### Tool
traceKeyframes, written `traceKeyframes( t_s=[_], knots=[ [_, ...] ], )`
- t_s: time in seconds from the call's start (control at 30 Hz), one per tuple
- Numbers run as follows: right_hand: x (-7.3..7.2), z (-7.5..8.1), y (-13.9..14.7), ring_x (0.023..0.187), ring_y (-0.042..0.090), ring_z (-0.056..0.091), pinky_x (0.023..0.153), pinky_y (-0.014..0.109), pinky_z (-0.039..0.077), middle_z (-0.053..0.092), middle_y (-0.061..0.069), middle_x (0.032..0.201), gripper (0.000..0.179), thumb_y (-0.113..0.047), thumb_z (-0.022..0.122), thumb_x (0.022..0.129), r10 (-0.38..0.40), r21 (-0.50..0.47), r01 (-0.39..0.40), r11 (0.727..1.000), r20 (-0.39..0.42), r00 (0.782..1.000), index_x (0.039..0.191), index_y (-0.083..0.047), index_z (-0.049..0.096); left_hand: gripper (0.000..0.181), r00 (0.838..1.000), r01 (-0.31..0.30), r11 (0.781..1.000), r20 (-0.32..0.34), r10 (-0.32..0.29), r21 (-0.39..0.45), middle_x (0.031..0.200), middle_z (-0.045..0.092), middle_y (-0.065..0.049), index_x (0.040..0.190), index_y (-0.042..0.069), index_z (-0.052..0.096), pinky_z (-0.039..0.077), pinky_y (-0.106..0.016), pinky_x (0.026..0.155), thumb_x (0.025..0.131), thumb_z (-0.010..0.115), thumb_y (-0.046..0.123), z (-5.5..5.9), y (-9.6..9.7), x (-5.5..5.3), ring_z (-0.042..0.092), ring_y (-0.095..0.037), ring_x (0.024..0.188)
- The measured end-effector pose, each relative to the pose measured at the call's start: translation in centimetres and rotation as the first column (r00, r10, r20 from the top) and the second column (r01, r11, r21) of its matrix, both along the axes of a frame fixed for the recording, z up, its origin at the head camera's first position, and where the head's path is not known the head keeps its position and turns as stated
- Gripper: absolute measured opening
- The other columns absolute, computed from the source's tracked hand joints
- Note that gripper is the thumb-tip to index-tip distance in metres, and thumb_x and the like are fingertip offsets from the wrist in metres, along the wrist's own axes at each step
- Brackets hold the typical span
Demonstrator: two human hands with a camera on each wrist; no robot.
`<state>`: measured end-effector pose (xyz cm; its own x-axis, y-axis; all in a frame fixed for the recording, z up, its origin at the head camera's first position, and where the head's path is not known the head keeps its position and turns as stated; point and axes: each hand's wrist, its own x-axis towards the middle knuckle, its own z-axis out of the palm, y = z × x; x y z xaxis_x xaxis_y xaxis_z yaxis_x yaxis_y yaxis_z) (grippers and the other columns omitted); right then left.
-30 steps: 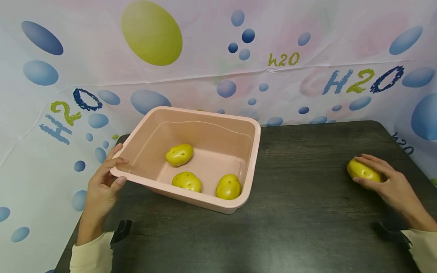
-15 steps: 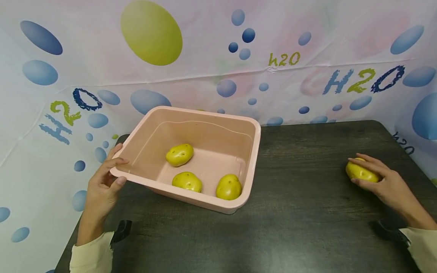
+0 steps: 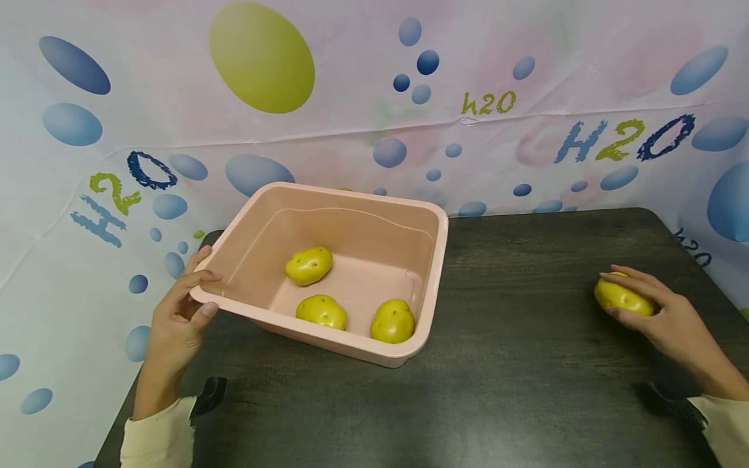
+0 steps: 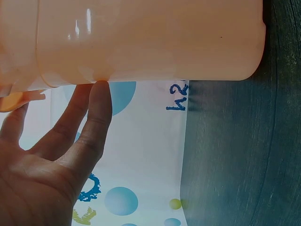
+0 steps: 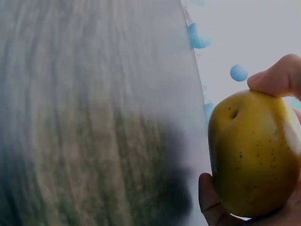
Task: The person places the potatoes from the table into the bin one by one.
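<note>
A pink plastic basin [image 3: 351, 233] sits at the left of the table, turned at an angle. My left hand [image 3: 178, 325] grips its left front corner, thumb under the front edge and fingers over the rim; in the left wrist view the fingers [image 4: 99, 108] touch the basin's outer wall [image 4: 155, 42]. Three yellow potatoes lie inside: one potato [image 3: 309, 266] at the back left, another potato [image 3: 322, 311] at the front and a third potato [image 3: 393, 322] at the front right. At the far right my right hand [image 3: 673, 318] holds a yellow potato [image 5: 254, 150] between thumb and fingers.
The dark wood table [image 3: 515, 364] spreads between the basin and my right hand. Behind it hangs a white curtain [image 3: 345, 78] with blue and green dots, close to the basin's back rim. Black straps [image 3: 210, 395] circle both wrists.
The potato in my right hand shifts only slightly, first left and then back. My left hand and the basin stay in place.
</note>
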<state>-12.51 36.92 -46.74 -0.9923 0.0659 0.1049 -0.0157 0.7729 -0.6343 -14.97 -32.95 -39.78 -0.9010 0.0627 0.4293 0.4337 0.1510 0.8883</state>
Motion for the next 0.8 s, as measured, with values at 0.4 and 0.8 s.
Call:
traceKeyframes(
  t_s=[0.4,0.8],
  knots=[
    [0.3,1.6,-1.0,0.148,0.054,0.029,0.075,0.016,0.028,0.031,-0.023,0.166,0.054,-0.025,0.072,0.101,0.033,-0.006,-0.033,0.999,-0.024,0.999,0.152,-0.018,0.056,0.033,1.0,0.005,1.0,-0.009,-0.005,-0.007,0.17,0.035,-0.01,0.128,-0.011,0.058,0.052,-0.014,0.101,0.098,0.067,-0.004,0.1,0.0,0.0,0.044,-0.019,0.144],
    [0.4,3.7,-2.4,0.141,0.034,0.039,0.074,0.019,0.03,0.034,-0.034,0.158,0.052,-0.026,0.074,0.099,0.068,0.002,-0.068,0.998,-0.028,0.997,0.149,-0.021,0.059,0.033,1.0,0.002,1.0,0.004,-0.001,-0.015,0.171,0.034,-0.009,0.13,-0.01,0.059,0.052,-0.014,0.099,0.098,0.065,-0.006,0.3,0.1,0.1,0.044,-0.017,0.145]
  ],
)
